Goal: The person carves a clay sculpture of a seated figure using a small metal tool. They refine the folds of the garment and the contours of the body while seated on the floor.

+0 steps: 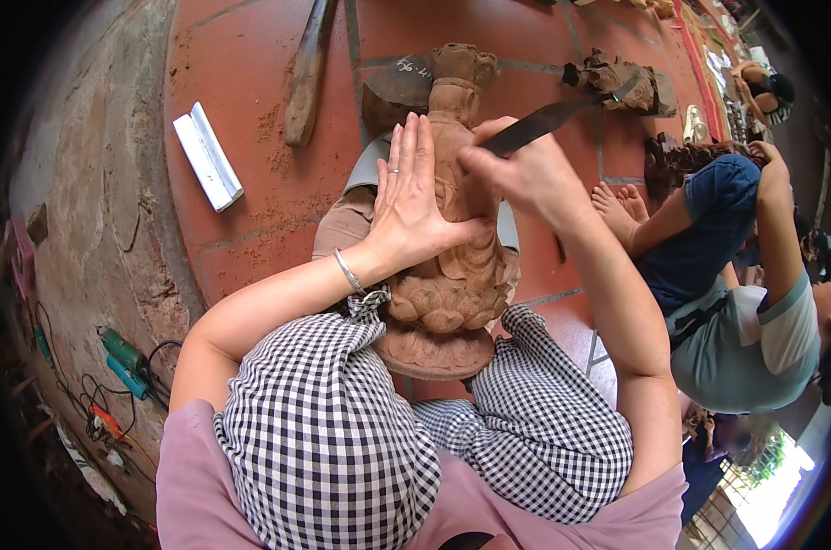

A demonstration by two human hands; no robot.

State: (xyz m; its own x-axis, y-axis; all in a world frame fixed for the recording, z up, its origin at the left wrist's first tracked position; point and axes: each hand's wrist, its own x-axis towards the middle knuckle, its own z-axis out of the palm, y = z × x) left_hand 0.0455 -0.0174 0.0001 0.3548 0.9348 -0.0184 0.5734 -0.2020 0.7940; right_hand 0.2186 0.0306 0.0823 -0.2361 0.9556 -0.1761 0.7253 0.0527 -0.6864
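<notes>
A carved brown wooden statue (445, 302) with a lotus-petal base lies in front of me, its base between my checked-cloth-covered legs and its head pointing away. My left hand (408, 192) rests flat on its left side, fingers stretched and close together, thumb spread across the carving. My right hand (526, 174) is closed around a dark flat blade-like tool (539, 126) at the statue's upper right side. The tool points up to the right. Its inner end and contact with the wood are hidden by my fingers.
A wooden mallet-like bar (309, 82) and a white angled strip (206, 158) lie on the red tiles (250, 92) with sawdust. Another carved piece (622, 82) lies at the far right. A person (736, 275) sits close on my right. Power tools with cords (127, 362) lie left.
</notes>
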